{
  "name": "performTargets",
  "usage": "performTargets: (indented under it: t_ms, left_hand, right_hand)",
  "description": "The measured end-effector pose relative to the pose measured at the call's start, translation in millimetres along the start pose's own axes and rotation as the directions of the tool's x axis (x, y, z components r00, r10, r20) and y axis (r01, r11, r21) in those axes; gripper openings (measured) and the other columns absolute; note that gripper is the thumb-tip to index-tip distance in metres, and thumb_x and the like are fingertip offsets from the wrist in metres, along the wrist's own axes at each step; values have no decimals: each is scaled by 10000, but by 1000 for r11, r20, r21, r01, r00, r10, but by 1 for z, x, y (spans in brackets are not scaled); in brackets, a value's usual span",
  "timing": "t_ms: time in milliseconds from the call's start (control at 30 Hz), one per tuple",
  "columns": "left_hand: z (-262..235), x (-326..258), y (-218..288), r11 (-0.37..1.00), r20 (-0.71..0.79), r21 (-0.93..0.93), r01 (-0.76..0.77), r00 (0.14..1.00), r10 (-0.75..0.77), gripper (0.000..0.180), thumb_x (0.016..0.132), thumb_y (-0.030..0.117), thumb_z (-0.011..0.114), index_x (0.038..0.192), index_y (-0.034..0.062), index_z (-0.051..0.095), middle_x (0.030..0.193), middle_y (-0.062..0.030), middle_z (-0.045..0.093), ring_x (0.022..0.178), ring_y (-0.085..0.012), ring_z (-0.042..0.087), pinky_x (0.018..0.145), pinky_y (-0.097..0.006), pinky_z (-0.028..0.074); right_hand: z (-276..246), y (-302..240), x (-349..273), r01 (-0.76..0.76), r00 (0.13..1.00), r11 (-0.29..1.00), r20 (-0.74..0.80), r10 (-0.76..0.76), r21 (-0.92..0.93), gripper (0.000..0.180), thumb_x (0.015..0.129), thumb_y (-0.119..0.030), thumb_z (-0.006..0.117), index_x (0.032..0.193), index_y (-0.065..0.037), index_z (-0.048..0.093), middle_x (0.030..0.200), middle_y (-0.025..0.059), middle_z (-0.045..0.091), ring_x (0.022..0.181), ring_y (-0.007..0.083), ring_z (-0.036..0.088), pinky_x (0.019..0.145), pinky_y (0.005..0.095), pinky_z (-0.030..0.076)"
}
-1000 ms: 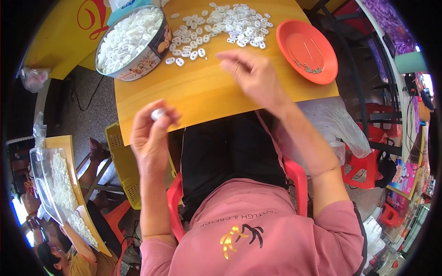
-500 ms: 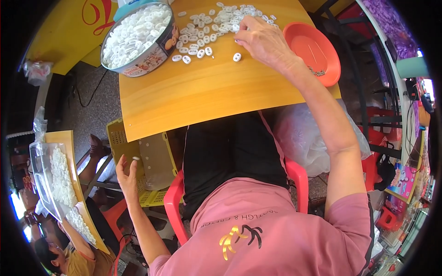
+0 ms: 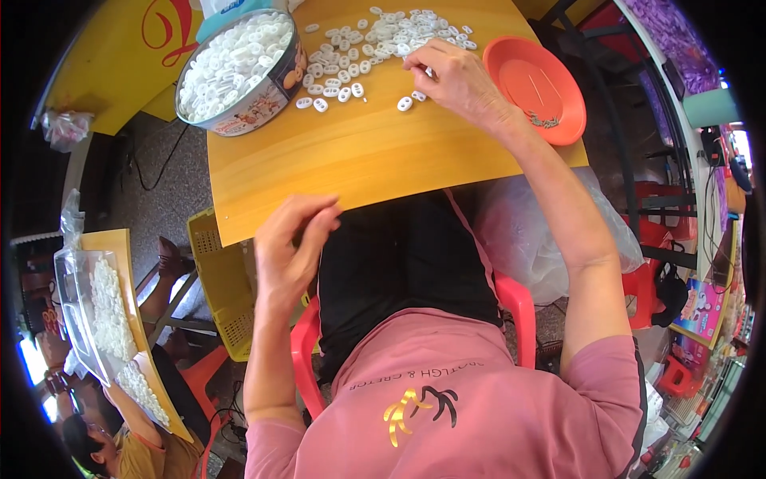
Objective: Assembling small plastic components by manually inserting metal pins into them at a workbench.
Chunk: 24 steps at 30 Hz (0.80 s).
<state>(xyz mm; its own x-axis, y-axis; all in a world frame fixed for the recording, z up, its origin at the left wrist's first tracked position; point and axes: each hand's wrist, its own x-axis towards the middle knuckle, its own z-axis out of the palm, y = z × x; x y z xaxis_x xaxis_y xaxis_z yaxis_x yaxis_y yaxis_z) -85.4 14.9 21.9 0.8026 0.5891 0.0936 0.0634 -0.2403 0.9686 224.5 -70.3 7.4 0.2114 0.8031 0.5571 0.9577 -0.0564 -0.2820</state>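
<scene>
My right hand (image 3: pixel 451 76) rests on the yellow wooden table (image 3: pixel 359 160), its fingertips pinched at the near edge of a scattered pile of small white plastic pieces (image 3: pixel 375 36); a white bit shows between the fingers. Two loose pieces (image 3: pixel 411 100) lie just under the thumb. Below the table's front edge my left hand (image 3: pixel 291 247) is raised with its fingers apart and nothing visible in it.
A round tin (image 3: pixel 279 80) heaped with white pieces stands at the table's far left. An orange plate (image 3: pixel 535 80) lies to the right of my right hand. A yellow crate (image 3: pixel 223 295) sits on the floor at my left, a clear bag (image 3: pixel 519 231) at my right. Another person (image 3: pixel 104 447) works at lower left.
My left hand dropped beside the chair toward the yellow crate, then came back up to the table edge without the white piece it held. My right hand reached to the pile and stays there.
</scene>
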Motion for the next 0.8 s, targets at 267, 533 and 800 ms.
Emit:
performTargets:
  t_ms: [267, 533, 800]
  left_hand:
    - [50, 55, 4, 992, 127, -110, -54, 990, 68, 155, 928, 50, 608, 1053, -24, 661, 840, -65, 667, 737, -110, 615, 686, -238, 484]
    - [66, 70, 3, 963, 109, -247, 108, 991, -83, 210, 967, 119, 590, 1099, -37, 638, 898, -56, 670, 760, -87, 581, 714, -216, 469]
    - [91, 83, -2, 947, 81, -301, 117, 992, -96, 235, 972, 113, 578, 1134, -54, 608, 927, -80, 667, 771, -107, 618, 698, -229, 494]
  right_hand:
    - [-33, -5, -9, 35, 989, 999, 146, -37, 14, 106, 864, -99, 643, 939, -34, 677, 883, 87, 644, 783, 275, 637, 693, 362, 515]
    - [-24, -15, -22, 9, 962, 997, 273, 13, -82, 132, 867, -146, 657, 920, -28, 683, 832, 95, 620, 784, 294, 641, 677, 379, 515]
    - [-27, -23, -39, -268, 963, 908, 76, 257, 322, 160, 896, -142, 649, 922, 16, 650, 821, 121, 651, 727, 232, 620, 661, 325, 490]
